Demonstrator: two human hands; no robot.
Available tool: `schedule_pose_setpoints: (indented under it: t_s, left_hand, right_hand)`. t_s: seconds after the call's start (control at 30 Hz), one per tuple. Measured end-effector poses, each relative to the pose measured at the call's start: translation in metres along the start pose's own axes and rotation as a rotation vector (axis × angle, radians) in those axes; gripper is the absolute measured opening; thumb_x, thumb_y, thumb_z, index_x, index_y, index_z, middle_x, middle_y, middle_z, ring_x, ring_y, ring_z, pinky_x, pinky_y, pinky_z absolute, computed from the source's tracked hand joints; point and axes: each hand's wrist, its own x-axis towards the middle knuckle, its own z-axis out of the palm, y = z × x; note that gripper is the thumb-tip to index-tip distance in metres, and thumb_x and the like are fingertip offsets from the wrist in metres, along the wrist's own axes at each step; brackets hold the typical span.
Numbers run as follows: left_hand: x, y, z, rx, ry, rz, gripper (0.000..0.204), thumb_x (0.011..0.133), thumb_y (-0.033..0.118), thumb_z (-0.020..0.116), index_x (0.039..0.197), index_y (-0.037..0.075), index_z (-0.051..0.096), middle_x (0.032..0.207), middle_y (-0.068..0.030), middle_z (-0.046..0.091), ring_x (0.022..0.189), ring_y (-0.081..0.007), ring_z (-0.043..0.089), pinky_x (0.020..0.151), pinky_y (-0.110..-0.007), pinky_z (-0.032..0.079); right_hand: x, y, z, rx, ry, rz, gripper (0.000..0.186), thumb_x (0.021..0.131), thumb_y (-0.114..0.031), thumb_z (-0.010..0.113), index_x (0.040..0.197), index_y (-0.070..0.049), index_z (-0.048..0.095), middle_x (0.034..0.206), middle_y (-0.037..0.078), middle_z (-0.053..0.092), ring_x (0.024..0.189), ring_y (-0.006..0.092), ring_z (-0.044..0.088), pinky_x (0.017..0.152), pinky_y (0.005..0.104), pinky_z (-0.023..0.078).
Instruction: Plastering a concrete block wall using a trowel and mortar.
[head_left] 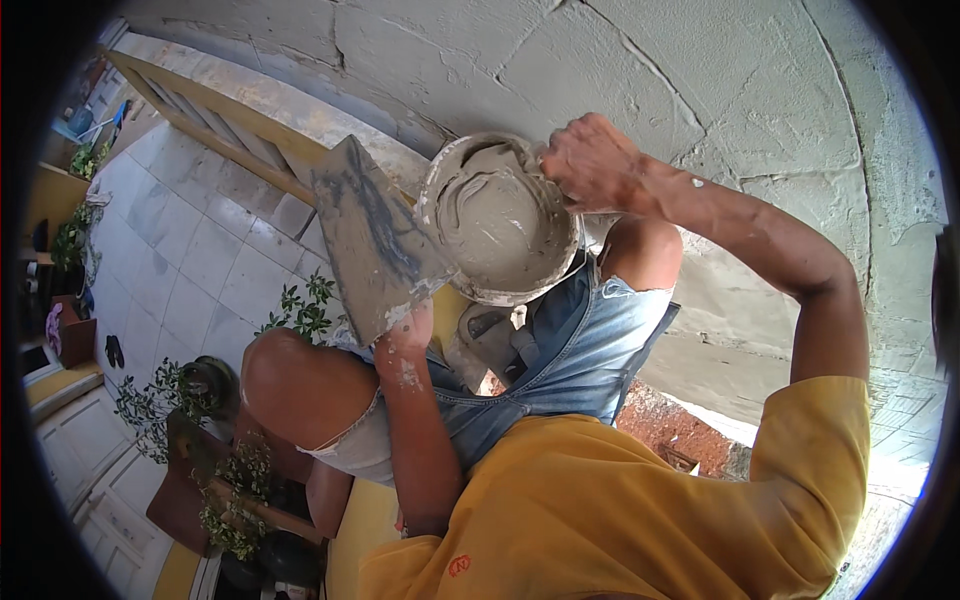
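My left hand [405,330] grips a flat metal plastering trowel [365,235] from below, its broad face smeared with wet grey plaster and tilted beside a round bucket [490,230]. The bucket holds thick grey plaster with swirled ridges. My right hand [585,165] is closed at the bucket's upper right rim; what its fingers hold is hidden. My knees are bent either side, in ripped jeans [625,335], with the bucket between and beyond them.
A plastered grey wall [760,110] rises ahead and right. A yellow ledge [230,120] runs to the upper left, above a tiled floor [190,250] far below. Potted plants [205,395], white doors [85,450] and dark slippers [113,350] are at the left.
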Motion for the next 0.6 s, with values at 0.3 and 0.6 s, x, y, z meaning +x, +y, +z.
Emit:
schedule_pose_setpoints:
  t_s: [0.3, 0.6]
  left_hand:
    - [-0.005, -0.001, 0.002, 0.061, -0.059, -0.029, 0.051, 0.092, 0.027, 0.067, 0.137, 0.004, 0.064, 0.14, -0.0195, 0.063, 0.128, -0.0409, 0.059, 0.114, -0.051, 0.043]
    - [0.002, 0.018, -0.018, 0.029, -0.208, -0.013, 0.041, 0.095, 0.026, 0.062, 0.13, 0.006, 0.069, 0.134, -0.0196, 0.067, 0.124, -0.0413, 0.062, 0.11, -0.051, 0.046]
  right_hand:
    - [0.009, 0.02, -0.007, 0.883, -0.839, 0.367, 0.02, 0.091, -0.024, 0.057, 0.08, -0.009, 0.064, 0.064, 0.003, 0.057, 0.048, 0.0175, 0.053, 0.042, 0.0362, 0.045]
    - [-0.032, -0.022, 0.038, 1.792, -0.904, 0.407, 0.032, 0.108, -0.04, 0.054, 0.105, -0.009, 0.065, 0.065, -0.003, 0.051, 0.04, 0.0038, 0.038, 0.03, 0.0199, 0.028]
